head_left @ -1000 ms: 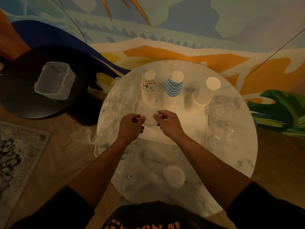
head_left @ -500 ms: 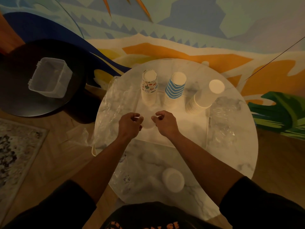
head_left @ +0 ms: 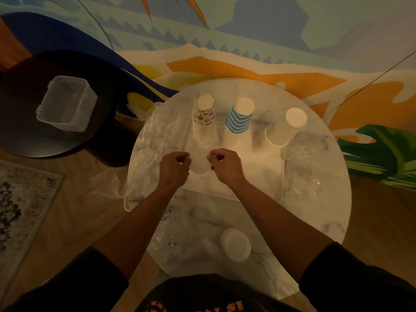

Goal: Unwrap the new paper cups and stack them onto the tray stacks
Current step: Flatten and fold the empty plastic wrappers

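Observation:
On the round marble table (head_left: 315, 221) a clear tray (head_left: 284, 176) holds three upside-down cup stacks: a patterned stack (head_left: 203, 118), a blue-striped stack (head_left: 239, 120) and a leaning plain white stack (head_left: 279, 134). My left hand (head_left: 174, 167) and my right hand (head_left: 226, 166) hover over the tray's front part with fingers curled. Each seems to pinch thin clear wrap around a pale cup stack (head_left: 200, 165) standing between them; the wrap itself is barely visible. Another wrapped white cup stack (head_left: 235, 244) lies on the table near my body.
Crumpled clear plastic (head_left: 155, 149) lies on the table's left side, and more plastic (head_left: 306, 163) lies right of the tray. A black round side table (head_left: 22, 131) at left carries a clear plastic container (head_left: 66, 104). A rug (head_left: 20, 199) covers the wooden floor at left.
My two hands have drawn slightly apart, widening the gap over the pale stack. The cup stacks on the tray have not moved.

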Motion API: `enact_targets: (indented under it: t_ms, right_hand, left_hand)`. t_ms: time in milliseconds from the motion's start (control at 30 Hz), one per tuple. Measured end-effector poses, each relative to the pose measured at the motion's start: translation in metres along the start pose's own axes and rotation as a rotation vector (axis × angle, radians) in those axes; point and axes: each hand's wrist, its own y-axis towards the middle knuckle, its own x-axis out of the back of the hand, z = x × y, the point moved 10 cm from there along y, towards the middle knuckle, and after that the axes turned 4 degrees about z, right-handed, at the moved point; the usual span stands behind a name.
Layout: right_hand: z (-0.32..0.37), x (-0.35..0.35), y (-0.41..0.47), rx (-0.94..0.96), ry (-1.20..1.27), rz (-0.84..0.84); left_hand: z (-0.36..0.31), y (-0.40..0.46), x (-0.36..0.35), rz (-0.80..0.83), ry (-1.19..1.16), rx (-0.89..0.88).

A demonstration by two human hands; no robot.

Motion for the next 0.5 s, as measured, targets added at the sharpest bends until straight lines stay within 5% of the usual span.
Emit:
enact_targets:
  t_ms: [367, 500]
  right_hand:
    - [0.021, 0.01, 0.003, 0.047, 0.113, 0.083]
    - [0.025, 0.028, 0.005, 0.096, 0.094, 0.044]
  left_hand:
    - [-0.028, 0.0, 0.006, 0.085, -0.114, -0.074]
    - [-0.024, 0.007, 0.008, 0.067, 0.011, -0.116]
